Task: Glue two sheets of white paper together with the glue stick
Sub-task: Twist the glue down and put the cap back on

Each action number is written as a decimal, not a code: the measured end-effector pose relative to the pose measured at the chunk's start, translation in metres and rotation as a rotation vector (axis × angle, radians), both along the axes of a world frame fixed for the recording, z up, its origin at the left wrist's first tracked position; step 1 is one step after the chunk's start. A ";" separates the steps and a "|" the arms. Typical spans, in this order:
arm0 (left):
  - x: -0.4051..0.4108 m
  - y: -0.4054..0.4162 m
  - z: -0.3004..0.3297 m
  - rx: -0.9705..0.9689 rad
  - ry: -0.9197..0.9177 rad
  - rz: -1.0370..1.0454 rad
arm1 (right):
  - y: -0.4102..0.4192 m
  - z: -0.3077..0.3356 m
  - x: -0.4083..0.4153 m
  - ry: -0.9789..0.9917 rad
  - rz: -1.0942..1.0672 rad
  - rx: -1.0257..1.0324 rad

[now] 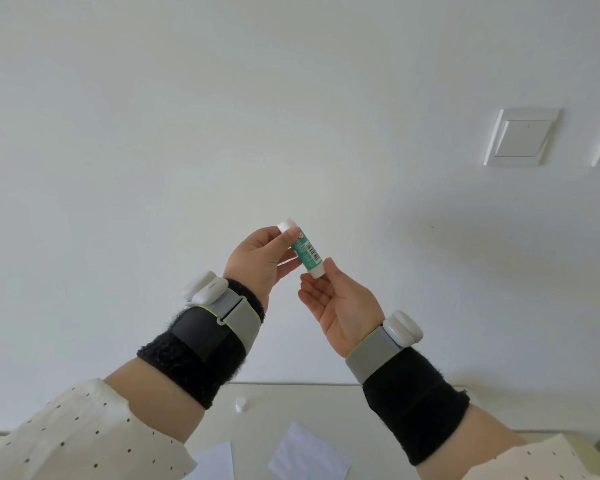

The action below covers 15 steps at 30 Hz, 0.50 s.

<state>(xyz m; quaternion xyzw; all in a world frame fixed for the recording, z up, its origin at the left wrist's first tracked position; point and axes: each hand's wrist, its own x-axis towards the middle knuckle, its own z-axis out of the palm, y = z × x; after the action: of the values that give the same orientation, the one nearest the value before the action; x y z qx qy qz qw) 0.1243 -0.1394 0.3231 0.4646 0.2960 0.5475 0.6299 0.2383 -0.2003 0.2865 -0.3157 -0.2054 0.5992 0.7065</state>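
Note:
A green and white glue stick is held up in front of the white wall, tilted, with its bare white glue tip pointing up-left. My left hand grips its upper body between thumb and fingers. My right hand pinches the white base end with its fingertips, palm facing me. The stick's small white cap stands on the table far below. Two white paper sheets lie on the table: one partly under my left sleeve, the other between my forearms.
The pale table fills the bottom of the view, its far edge against the wall. Two white wall switches sit at upper right. Both wrists wear black bands with grey straps and white sensor pods.

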 end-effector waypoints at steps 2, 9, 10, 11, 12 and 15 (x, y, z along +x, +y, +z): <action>-0.001 -0.001 0.000 0.006 0.004 0.005 | 0.000 -0.001 0.001 -0.010 -0.011 0.055; -0.007 -0.004 0.001 0.020 0.002 0.004 | -0.002 -0.001 -0.003 0.003 0.000 0.036; -0.007 -0.005 0.001 0.024 0.010 0.007 | -0.003 0.000 -0.004 0.018 0.003 0.001; -0.007 -0.006 0.001 0.027 0.018 0.010 | -0.003 0.000 -0.006 0.015 0.002 -0.024; -0.007 -0.007 0.001 0.029 0.024 0.012 | -0.004 0.000 -0.007 0.005 -0.001 -0.031; -0.007 -0.009 0.000 0.028 0.035 0.025 | -0.005 -0.003 -0.007 0.009 -0.008 0.024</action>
<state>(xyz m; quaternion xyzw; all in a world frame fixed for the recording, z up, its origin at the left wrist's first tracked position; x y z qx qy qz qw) 0.1173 -0.1485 0.3233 0.4791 0.3054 0.5512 0.6111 0.2314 -0.2053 0.2837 -0.3054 -0.2081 0.5955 0.7133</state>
